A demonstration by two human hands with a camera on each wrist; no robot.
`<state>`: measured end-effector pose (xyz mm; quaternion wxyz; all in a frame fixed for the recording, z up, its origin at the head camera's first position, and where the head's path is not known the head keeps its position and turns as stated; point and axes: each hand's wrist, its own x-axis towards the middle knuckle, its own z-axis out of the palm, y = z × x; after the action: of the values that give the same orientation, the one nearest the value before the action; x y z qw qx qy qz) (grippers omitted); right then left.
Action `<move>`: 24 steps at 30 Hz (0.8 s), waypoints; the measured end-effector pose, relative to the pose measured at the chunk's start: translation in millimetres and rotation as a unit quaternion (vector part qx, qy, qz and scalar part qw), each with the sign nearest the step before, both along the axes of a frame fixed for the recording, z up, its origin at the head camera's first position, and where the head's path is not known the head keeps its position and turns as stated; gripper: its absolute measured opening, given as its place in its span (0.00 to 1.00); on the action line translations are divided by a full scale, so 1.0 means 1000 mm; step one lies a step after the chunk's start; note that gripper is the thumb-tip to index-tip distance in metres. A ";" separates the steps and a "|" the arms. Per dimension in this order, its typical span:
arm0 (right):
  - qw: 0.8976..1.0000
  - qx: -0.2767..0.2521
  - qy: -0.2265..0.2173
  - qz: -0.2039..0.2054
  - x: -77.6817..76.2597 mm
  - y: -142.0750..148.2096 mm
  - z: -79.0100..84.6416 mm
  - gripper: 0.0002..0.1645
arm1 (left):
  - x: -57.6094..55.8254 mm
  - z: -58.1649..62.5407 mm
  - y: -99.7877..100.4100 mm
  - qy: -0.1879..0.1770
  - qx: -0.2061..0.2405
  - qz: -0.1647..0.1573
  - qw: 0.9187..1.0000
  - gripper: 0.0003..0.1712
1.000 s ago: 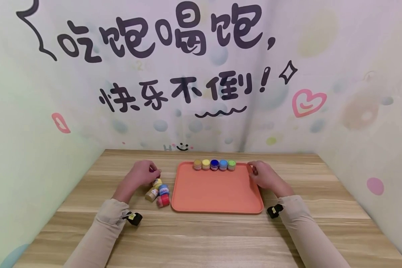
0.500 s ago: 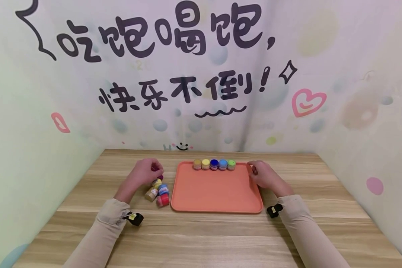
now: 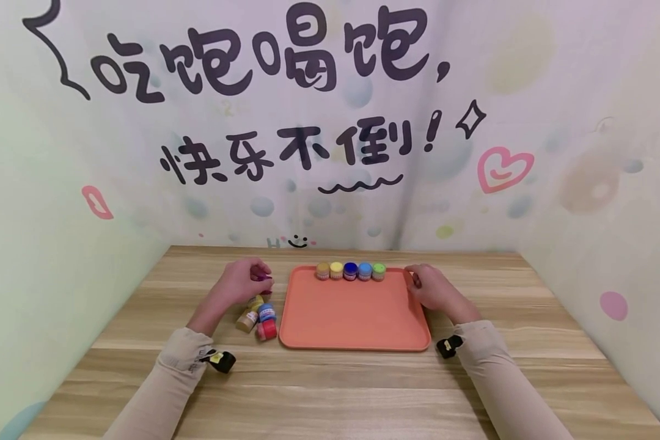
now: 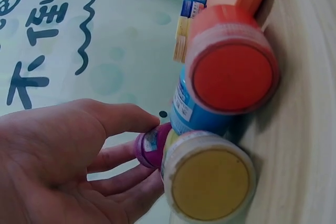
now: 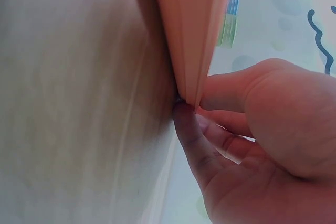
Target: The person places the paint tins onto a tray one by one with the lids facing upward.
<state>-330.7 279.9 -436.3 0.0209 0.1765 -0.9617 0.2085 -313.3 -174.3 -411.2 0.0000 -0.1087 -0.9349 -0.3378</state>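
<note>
In the head view my left hand [image 3: 239,283] is left of the orange tray [image 3: 356,315]. Thumb and fingers pinch a small purple paint jar [image 4: 152,145], mostly covered by the hand in the head view. Just below that hand sit a yellow jar [image 3: 255,302], a blue jar [image 3: 266,312], an ochre jar [image 3: 247,320] and a red jar [image 3: 266,330], bunched on the table. My right hand [image 3: 431,287] grips the tray's far right corner, with the edge between thumb and fingers in the right wrist view.
Along the tray's far edge several paint jars stand in a row, from an ochre jar [image 3: 322,271] to a green jar [image 3: 379,272]. The wood-grain table [image 3: 330,391] ends at a printed wall cloth [image 3: 352,214].
My left hand has shifted slightly right and away from the bunched jars, carrying the purple jar. The right hand keeps its place at the tray corner.
</note>
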 end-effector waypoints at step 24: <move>1.000 0.003 0.000 0.000 0.001 -0.002 0.001 0.24 | 0.003 -0.001 0.016 0.008 0.021 -0.038 0.999 0.17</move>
<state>-329.7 278.4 -435.8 0.0199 0.1769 -0.9623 0.2056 -310.8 -158.7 -412.4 -0.0032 -0.1465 -0.9227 -0.3565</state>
